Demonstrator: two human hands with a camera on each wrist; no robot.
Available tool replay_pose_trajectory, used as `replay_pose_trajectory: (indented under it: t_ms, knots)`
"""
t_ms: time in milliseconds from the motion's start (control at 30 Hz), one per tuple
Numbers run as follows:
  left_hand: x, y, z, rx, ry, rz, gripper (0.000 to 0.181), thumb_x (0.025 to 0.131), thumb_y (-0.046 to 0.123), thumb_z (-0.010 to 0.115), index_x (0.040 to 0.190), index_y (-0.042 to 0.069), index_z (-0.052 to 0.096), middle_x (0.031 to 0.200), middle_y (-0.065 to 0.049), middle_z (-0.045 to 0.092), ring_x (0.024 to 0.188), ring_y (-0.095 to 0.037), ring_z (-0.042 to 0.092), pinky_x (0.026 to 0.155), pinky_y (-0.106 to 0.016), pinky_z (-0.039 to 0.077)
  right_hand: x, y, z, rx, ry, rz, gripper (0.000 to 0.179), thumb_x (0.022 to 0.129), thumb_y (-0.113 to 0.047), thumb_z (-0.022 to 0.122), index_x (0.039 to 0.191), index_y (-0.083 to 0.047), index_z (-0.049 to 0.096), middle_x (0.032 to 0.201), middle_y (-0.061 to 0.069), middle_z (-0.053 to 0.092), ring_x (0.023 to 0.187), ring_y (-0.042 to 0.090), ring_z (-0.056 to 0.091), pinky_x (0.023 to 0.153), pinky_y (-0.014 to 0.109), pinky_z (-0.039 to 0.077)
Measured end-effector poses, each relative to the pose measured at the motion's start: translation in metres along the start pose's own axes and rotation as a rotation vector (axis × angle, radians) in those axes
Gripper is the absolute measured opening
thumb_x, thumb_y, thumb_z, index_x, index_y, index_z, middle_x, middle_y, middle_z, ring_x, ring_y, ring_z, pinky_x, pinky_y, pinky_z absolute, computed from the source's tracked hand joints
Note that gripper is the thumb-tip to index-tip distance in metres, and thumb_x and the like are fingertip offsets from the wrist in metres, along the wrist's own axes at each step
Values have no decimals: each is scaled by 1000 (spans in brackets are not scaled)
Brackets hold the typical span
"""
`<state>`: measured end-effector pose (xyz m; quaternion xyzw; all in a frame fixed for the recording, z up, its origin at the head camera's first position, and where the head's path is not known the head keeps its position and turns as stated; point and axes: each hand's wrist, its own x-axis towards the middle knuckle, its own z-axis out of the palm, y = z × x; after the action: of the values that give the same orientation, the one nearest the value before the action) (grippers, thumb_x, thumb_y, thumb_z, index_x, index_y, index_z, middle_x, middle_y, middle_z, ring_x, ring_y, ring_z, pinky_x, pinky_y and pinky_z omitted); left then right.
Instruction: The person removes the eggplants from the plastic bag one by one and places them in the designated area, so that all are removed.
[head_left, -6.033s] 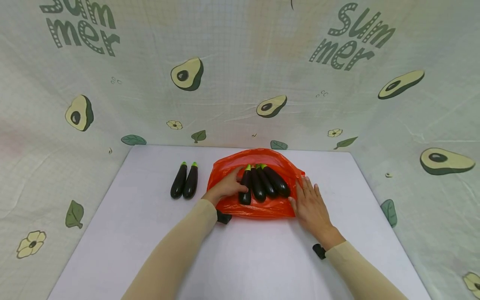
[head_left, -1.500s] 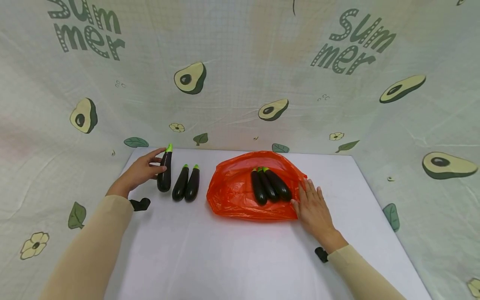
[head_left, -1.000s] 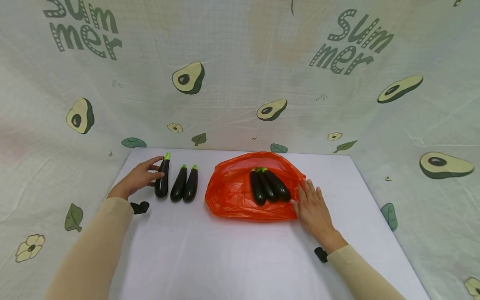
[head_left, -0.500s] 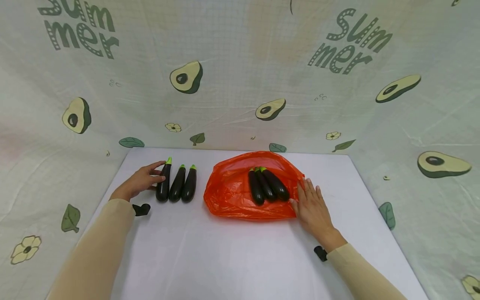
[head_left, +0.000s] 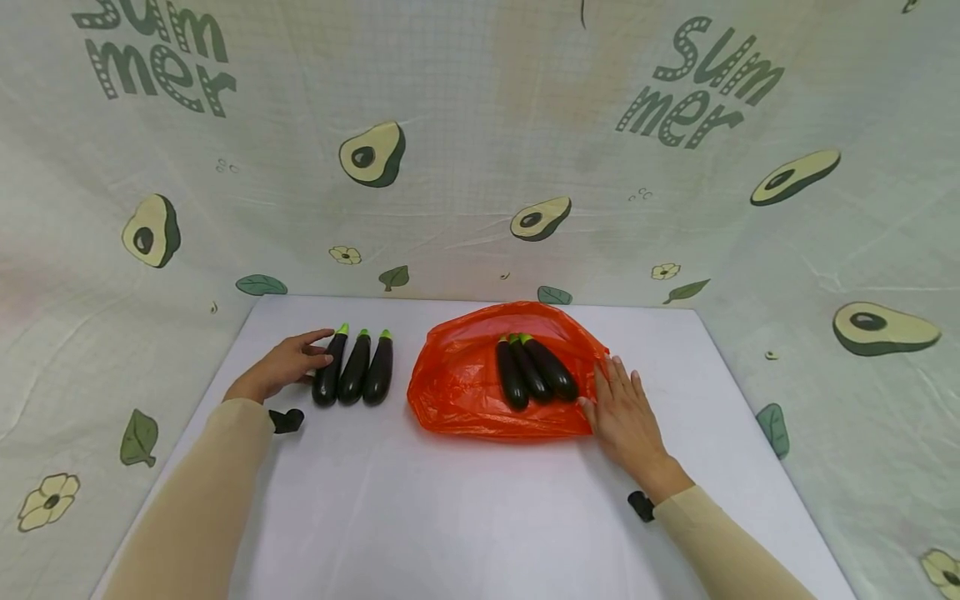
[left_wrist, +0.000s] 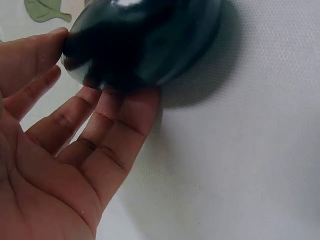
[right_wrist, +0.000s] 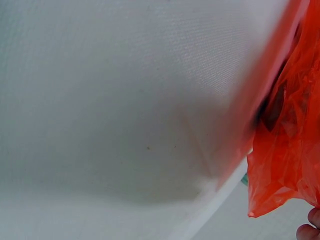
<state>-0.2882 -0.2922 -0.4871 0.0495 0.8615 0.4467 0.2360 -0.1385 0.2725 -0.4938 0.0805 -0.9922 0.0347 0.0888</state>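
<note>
Three dark eggplants with green stems lie side by side at the left of the table. My left hand [head_left: 281, 364] pinches the leftmost eggplant [head_left: 328, 377] from its left side, thumb over it; the middle one [head_left: 356, 372] and the right one [head_left: 379, 372] lie close beside it. Up close in the left wrist view, thumb and fingertips meet the glossy eggplant [left_wrist: 155, 45] at its near end. Three more eggplants [head_left: 531, 371] lie together in an open red plastic bag [head_left: 457, 383]. Along the bag's right edge rests my right hand [head_left: 626, 417], fingers straight.
A white table [head_left: 480, 517] carries everything, its far edge against a hanging cloth [head_left: 450, 225] printed with avocados and leaves. In the right wrist view the red bag's crumpled side [right_wrist: 290, 165] stands at the right.
One of four eggplants in the bag has been carried left by my left hand and set down beside the other two, its stem end swinging right. My right hand stays put.
</note>
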Motion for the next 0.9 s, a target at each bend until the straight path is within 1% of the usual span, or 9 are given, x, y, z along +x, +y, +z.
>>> replay_pose_trajectory:
  t_ms: [267, 467, 733, 900]
  knots:
    - [5, -4, 4, 49, 62, 12, 70, 109, 26, 60, 166, 5, 26, 157, -38, 42, 137, -49, 55, 105, -54, 56, 0, -2, -1, 7, -5, 8, 74, 105, -34, 63, 159, 8, 35, 167, 31, 31, 158, 49, 23, 128, 65, 17]
    - [4, -4, 7, 78, 97, 8, 69, 109, 28, 60, 165, 3, 28, 156, -36, 45, 134, -46, 58, 106, -54, 55, -1, -3, -1, 5, -2, 9, 74, 105, -34, 63, 159, 9, 34, 167, 32, 30, 158, 49, 23, 128, 65, 18]
    - [1, -7, 7, 107, 100, 1, 72, 110, 36, 58, 165, 2, 27, 156, -35, 45, 133, -45, 59, 110, -57, 51, -2, -3, -1, -1, 0, 8, 75, 105, -35, 63, 160, 8, 34, 167, 31, 30, 158, 48, 24, 128, 64, 18]
    - [-4, -6, 6, 105, 106, 15, 70, 110, 36, 57, 164, 1, 29, 154, -35, 48, 130, -44, 61, 111, -58, 50, -2, -4, 0, 0, 5, 8, 75, 105, -35, 63, 159, 8, 35, 166, 32, 31, 157, 48, 25, 128, 64, 18]
